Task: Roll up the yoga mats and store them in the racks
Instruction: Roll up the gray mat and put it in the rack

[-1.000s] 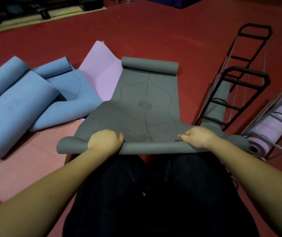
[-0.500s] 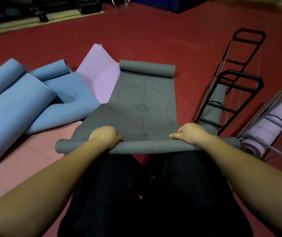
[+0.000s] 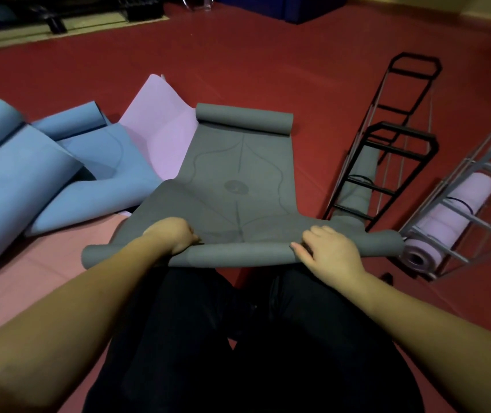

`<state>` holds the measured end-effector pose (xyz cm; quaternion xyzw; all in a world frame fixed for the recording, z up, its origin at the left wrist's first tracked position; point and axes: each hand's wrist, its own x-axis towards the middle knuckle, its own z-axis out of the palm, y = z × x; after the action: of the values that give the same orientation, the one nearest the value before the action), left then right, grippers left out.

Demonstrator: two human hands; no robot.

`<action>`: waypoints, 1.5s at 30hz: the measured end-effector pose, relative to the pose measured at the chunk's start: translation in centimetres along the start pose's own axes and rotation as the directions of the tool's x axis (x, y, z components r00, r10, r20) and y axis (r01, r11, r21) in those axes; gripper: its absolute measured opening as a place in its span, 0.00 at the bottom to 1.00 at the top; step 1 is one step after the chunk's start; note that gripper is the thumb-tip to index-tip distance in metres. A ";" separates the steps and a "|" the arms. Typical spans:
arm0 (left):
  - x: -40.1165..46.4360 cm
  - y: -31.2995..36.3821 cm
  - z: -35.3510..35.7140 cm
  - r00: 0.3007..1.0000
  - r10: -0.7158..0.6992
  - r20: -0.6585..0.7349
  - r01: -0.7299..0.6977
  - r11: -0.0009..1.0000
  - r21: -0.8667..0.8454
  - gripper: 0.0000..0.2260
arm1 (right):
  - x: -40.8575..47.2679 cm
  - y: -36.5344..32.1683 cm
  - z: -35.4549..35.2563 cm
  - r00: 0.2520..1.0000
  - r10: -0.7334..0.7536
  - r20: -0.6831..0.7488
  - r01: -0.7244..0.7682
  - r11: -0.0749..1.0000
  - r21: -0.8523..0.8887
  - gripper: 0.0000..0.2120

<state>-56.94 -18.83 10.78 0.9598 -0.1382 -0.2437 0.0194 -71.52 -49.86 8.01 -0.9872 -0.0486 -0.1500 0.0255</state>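
Head view: left hand gripping, right hand pressing flat on grey mat roll lying crosswise at frame centre; unrolled length stretching away toward upper centre

The left hand hides its fingertips behind the near roll of the grey rubber yoga mat, and the frame's left edge crops the blue yoga mat.

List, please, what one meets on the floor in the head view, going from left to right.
blue mats → lilac mat → grey mat → black rack → grey rack holding a rolled lilac mat
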 end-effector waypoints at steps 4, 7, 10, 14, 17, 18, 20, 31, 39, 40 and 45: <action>-0.7 -0.2 0.2 0.984 0.033 -0.173 -0.030 0.999 0.019 0.22 | 1.6 0.0 0.4 0.995 0.095 0.038 -0.096 0.995 0.041 0.21; -2.1 -0.2 0.7 0.905 0.055 -0.421 -0.044 0.998 0.036 0.22 | 3.2 0.7 0.4 0.966 0.140 0.217 -0.154 0.987 0.050 0.22; -3.5 -0.4 1.9 0.827 0.111 -0.551 -0.072 0.993 0.092 0.27 | 4.7 1.1 0.0 0.904 0.166 0.393 -0.208 0.976 0.068 0.25; -5.0 -1.9 4.1 0.734 0.259 -0.628 -0.178 0.965 0.190 0.25 | 6.2 1.6 -0.4 0.793 0.166 0.586 -0.271 0.958 0.095 0.24; -4.9 -2.5 4.9 0.696 0.280 -0.661 -0.141 0.956 0.257 0.22 | 6.9 1.9 -0.4 0.741 0.164 0.651 -0.324 0.937 0.133 0.21; -4.6 -2.5 4.8 0.700 0.263 -0.664 -0.113 0.959 0.261 0.22 | 7.1 1.8 -0.4 0.728 0.164 0.666 -0.342 0.929 0.145 0.20; -4.0 -2.5 4.5 0.734 0.233 -0.638 -0.086 0.964 0.253 0.23 | 7.2 1.8 -0.4 0.726 0.171 0.666 -0.369 0.914 0.168 0.21; -1.4 -1.5 0.6 0.923 0.071 -0.378 -0.060 0.997 0.041 0.26 | 1.6 0.7 0.0 0.983 0.121 0.141 -0.119 0.993 -0.024 0.26; -1.9 0.2 -5.8 0.955 0.061 -0.291 -0.045 0.997 0.063 0.26 | 6.3 2.5 -2.9 0.940 0.153 0.305 -0.172 0.984 0.036 0.25; -1.9 0.1 -6.2 0.967 0.055 -0.248 -0.047 0.998 0.039 0.24 | 6.7 2.7 -3.4 0.930 0.144 0.337 -0.174 0.983 0.060 0.24; -1.7 -0.5 -4.5 1.000 0.012 0.019 -0.012 1.000 -0.013 0.23 | 7.6 2.7 -4.6 0.711 0.081 0.698 -0.242 0.961 0.135 0.25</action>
<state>-56.17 -18.00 15.48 0.9564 -0.1426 -0.2536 0.0256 -65.34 -52.14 14.58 -0.9637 0.0165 0.2348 0.1259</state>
